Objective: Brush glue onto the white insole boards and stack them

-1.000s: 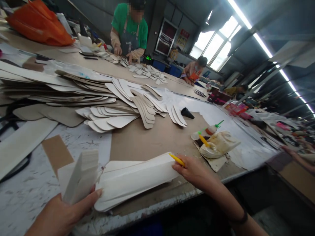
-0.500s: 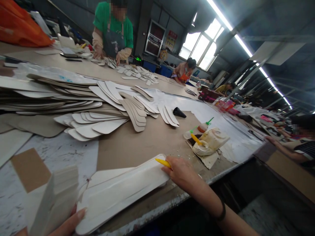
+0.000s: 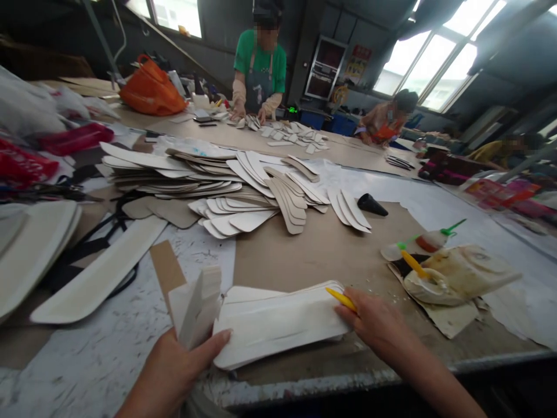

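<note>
My left hand [image 3: 174, 368] grips an upright stack of small white card pieces [image 3: 198, 305] at the table's front edge, thumb resting against a fanned pile of long white cut pieces [image 3: 278, 322]. My right hand [image 3: 378, 325] is closed on a yellow stick-like tool [image 3: 342, 299] and presses on the right end of that fanned pile. The pile lies flat on brown paper.
A big heap of cut white and tan pieces [image 3: 226, 186] fills the table's middle. A glue-stained bag with a yellow nozzle [image 3: 452, 273], a small bottle [image 3: 435, 238] and a black cone [image 3: 369, 203] lie right. A person in green [image 3: 259, 72] works at the far end; others sit beyond.
The view has swung left and up. My left hand with the card stack moved right, closer to the fanned pile. My right hand stays on the pile's end.
</note>
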Tool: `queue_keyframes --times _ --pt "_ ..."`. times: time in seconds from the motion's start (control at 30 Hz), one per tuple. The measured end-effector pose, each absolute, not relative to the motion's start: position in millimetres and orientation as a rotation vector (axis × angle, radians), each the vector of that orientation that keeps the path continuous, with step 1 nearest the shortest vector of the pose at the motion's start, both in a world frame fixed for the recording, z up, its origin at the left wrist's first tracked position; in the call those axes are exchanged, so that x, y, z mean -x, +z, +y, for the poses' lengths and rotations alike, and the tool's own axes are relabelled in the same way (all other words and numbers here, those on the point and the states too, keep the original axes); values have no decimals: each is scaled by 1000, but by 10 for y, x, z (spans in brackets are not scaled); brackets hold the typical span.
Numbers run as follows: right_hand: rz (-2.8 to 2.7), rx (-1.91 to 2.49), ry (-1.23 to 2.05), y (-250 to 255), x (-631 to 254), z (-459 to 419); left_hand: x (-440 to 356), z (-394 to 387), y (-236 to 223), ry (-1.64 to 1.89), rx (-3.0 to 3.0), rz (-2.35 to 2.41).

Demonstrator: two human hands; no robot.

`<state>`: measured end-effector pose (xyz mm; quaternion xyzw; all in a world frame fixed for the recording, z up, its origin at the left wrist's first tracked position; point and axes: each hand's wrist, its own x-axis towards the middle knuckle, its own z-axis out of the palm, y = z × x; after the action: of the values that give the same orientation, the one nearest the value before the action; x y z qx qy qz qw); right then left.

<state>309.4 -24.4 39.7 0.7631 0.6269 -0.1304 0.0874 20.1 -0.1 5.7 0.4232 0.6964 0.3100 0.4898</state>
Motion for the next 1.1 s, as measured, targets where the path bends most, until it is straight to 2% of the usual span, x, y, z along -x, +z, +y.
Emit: queue_keyframes --times 0.6,0.9,1.1 --pt "1972 -2189 -458 295 -3040 -294 -117 -42 81 724 -1085 1807" --pt "2075 -2174 -460 151 -3164 -302 -101 -17 10 766 -1006 1614" --pt "1934 -2170 -357 314 -3044 -296 -96 -82 -16 784 -915 1621"
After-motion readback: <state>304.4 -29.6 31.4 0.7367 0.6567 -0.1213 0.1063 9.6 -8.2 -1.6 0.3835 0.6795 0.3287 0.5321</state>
